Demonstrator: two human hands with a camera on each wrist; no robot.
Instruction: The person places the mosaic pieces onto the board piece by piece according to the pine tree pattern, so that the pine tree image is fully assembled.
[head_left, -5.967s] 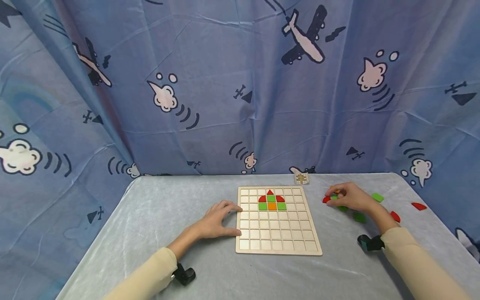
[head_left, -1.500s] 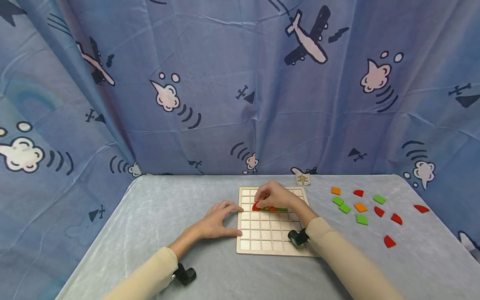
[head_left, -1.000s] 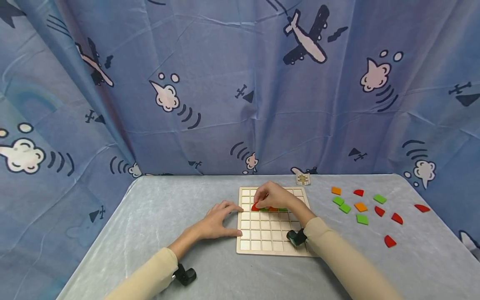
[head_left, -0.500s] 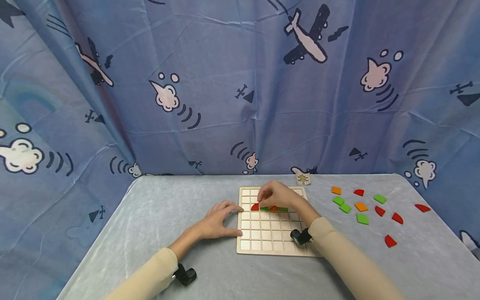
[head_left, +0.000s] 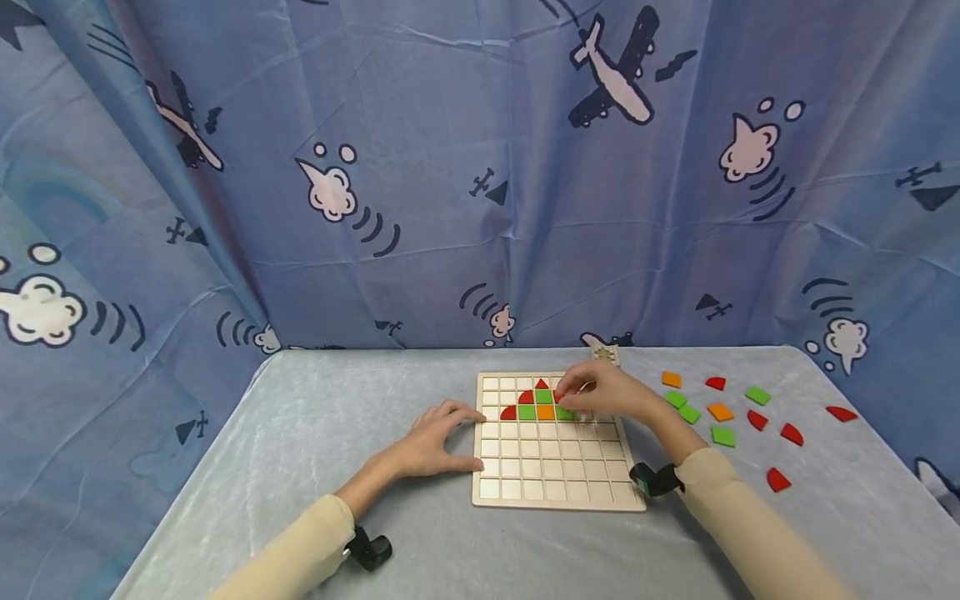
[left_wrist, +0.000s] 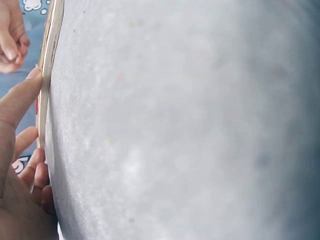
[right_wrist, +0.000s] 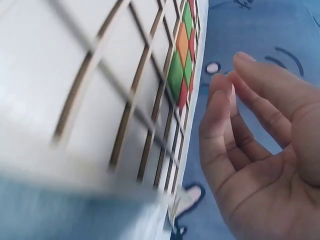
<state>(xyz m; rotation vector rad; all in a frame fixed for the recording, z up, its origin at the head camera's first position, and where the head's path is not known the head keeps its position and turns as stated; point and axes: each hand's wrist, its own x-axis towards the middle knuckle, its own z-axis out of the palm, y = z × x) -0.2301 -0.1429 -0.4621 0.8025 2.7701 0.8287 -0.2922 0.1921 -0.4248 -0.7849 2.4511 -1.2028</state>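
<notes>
A pale wooden grid board lies on the table. Within its upper rows sit a red triangle, green squares, an orange square and red quarter-circle pieces. My left hand rests against the board's left edge, thumb and fingers spread apart. Above the right end of the coloured rows hovers my right hand, partly covering a red piece and a green square. In the right wrist view, nothing shows between its loosely bent fingers.
Loose pieces lie right of the board: orange squares, green squares and several red quarter-circles. A small patterned card sits behind the board, near the table's back edge. A blue printed curtain hangs behind the table.
My right hand came from the loose pieces with a red quarter-circle, let it go at the row's left end, and has moved right over the board. The left hand stays put.
</notes>
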